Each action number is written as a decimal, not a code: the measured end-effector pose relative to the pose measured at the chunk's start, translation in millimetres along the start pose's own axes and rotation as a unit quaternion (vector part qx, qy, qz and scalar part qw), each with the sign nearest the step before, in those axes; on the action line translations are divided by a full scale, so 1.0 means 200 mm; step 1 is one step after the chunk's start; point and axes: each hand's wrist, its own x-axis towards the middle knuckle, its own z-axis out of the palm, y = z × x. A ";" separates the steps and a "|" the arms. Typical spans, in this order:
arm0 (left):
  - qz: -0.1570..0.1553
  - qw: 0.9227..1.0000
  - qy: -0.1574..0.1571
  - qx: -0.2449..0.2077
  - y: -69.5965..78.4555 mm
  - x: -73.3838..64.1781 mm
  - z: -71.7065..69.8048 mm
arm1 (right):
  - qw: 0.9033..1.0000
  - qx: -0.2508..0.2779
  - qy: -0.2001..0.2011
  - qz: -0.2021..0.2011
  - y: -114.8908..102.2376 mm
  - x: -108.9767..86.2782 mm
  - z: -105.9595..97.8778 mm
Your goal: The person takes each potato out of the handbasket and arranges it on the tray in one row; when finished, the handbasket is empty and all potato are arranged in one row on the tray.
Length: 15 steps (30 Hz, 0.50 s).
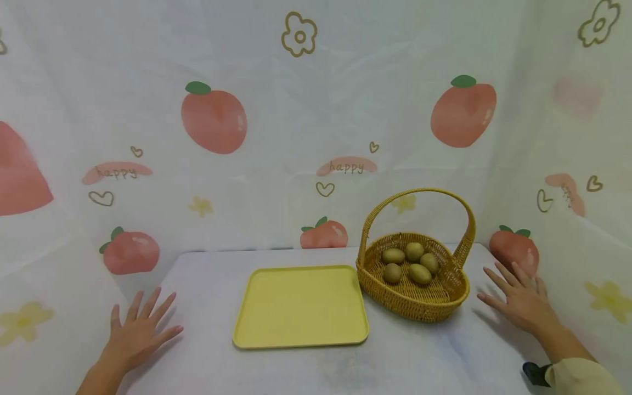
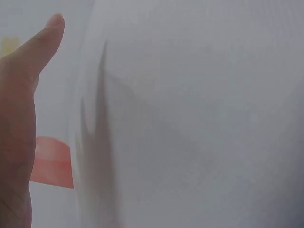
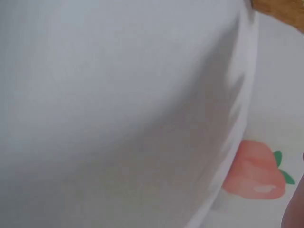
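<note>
My left hand (image 1: pixel 134 336) is at the table's left side with fingers spread and nothing held; its thumb (image 2: pixel 40 45) shows in the left wrist view. At the right side my right hand (image 1: pixel 524 300) also has its fingers spread and holds nothing. The nearest thing to it is a woven wicker basket (image 1: pixel 410 310) with a tall arched handle. Several brownish-green, egg-shaped fruits like kiwis (image 1: pixel 420 274) lie inside the basket. Left of the basket, a yellow rectangular tray (image 1: pixel 301 307) lies flat with nothing on it.
A white cloth covers the table (image 1: pixel 207 307). White sheeting (image 1: pixel 276 120) printed with peaches, flowers and hearts hangs behind and at both sides. The basket stands close by the tray's right edge, its handle rising well above the table.
</note>
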 end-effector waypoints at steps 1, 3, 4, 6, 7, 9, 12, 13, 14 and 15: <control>0.001 1.000 0.001 0.000 0.00 0.00 0.00 | 1.000 0.001 0.007 -0.003 -0.01 0.00 0.00; 0.004 1.000 0.008 -0.001 0.01 0.00 0.00 | 1.000 0.003 0.025 -0.010 -0.02 0.00 -0.01; 0.008 1.000 0.013 -0.002 0.01 0.00 0.00 | 0.999 0.006 0.033 -0.014 -0.03 -0.01 -0.02; 0.020 0.999 0.029 -0.002 0.02 0.01 0.01 | 0.998 0.014 0.051 -0.025 -0.04 -0.01 -0.02; 0.026 0.999 0.038 -0.002 0.03 0.01 0.01 | 0.997 0.019 0.061 -0.032 -0.06 -0.02 -0.03; 0.040 0.997 0.058 -0.007 0.04 0.01 0.02 | 0.995 0.031 0.078 -0.046 -0.08 -0.02 -0.03; 0.055 0.995 0.082 -0.014 0.06 0.02 0.03 | 0.991 0.051 0.105 -0.069 -0.12 -0.02 -0.04; 0.058 0.994 0.087 -0.016 0.07 0.02 0.03 | 0.989 0.059 0.114 -0.075 -0.13 -0.02 -0.04; 0.061 0.994 0.091 -0.017 0.08 0.02 0.03 | 0.987 0.067 0.121 -0.079 -0.14 -0.02 -0.05; 0.062 0.993 0.094 -0.017 0.09 0.03 0.03 | 0.985 0.074 0.128 -0.083 -0.16 -0.02 -0.05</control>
